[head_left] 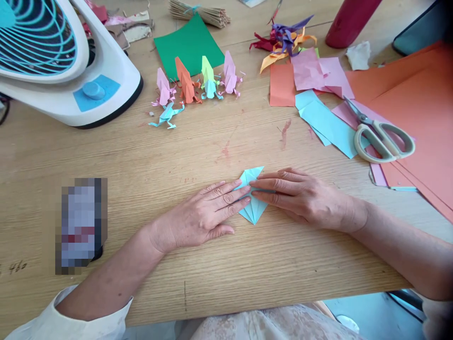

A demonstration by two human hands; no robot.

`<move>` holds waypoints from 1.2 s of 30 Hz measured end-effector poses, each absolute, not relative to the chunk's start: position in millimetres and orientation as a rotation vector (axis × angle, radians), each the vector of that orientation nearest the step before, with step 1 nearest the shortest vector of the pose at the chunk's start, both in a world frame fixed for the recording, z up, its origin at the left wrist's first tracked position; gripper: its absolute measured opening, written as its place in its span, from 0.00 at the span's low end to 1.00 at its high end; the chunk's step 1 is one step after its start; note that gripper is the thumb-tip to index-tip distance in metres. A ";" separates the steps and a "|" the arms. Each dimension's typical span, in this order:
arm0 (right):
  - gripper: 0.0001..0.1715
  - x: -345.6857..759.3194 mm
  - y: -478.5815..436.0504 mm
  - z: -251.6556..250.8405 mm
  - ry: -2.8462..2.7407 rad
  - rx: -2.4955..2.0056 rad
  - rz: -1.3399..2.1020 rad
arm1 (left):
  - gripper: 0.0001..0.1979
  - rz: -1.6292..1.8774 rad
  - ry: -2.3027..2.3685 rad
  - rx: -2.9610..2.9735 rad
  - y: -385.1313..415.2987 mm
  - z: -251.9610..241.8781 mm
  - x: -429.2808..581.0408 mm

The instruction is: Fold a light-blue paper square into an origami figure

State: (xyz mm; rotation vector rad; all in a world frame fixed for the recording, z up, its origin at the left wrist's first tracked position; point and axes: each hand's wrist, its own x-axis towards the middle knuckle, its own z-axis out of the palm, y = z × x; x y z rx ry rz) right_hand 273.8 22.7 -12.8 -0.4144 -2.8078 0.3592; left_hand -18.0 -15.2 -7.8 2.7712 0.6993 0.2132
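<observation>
A light blue folded paper piece (pixel 252 208), kite-shaped, lies flat on the wooden table (pixel 177 156) near its front edge. My left hand (pixel 203 215) rests flat on the paper's left side with fingers stretched out. My right hand (pixel 300 196) lies flat on the paper's right side, its fingertips meeting the left hand's over the middle crease. Both hands press the paper down; neither grips it.
Finished paper figures (pixel 196 85) stand behind, by a green sheet (pixel 189 45). Loose coloured sheets (pixel 329 120) and scissors (pixel 382 137) lie at the right. A white and blue fan (pixel 63 61) stands at far left. A blurred object (pixel 82 225) lies at the left front.
</observation>
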 end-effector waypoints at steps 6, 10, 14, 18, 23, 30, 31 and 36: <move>0.23 273.3 24.5 -14.1 -2.765 -0.400 0.396 | 0.33 0.097 0.712 2.795 -15.6 -6.4 -18.5; 0.22 273.1 25.5 -15.1 -2.737 -0.390 0.452 | 0.34 0.071 0.721 2.808 -16.7 -6.8 -18.7; 0.21 272.9 26.2 -15.4 -2.704 -0.386 0.497 | 0.37 0.070 0.727 2.845 -19.4 -5.2 -16.7; 0.21 273.4 26.5 -15.4 -2.708 -0.387 0.517 | 0.38 0.068 0.729 2.852 -21.0 -3.4 -14.4; 0.21 274.3 27.1 -15.8 -2.712 -0.374 0.504 | 0.39 0.053 0.706 2.839 -19.6 -4.9 -14.6; 0.21 275.2 26.3 -19.2 -2.690 -0.403 0.489 | 0.38 0.034 0.719 2.809 -19.0 -5.7 -14.8; 0.21 275.1 26.3 -19.6 -2.690 -0.403 0.488 | 0.38 0.034 0.723 2.806 -19.0 -5.7 -14.8; 0.21 274.4 26.9 -19.8 -2.692 -0.385 0.503 | 0.36 0.030 0.715 2.815 -18.7 -6.9 -15.8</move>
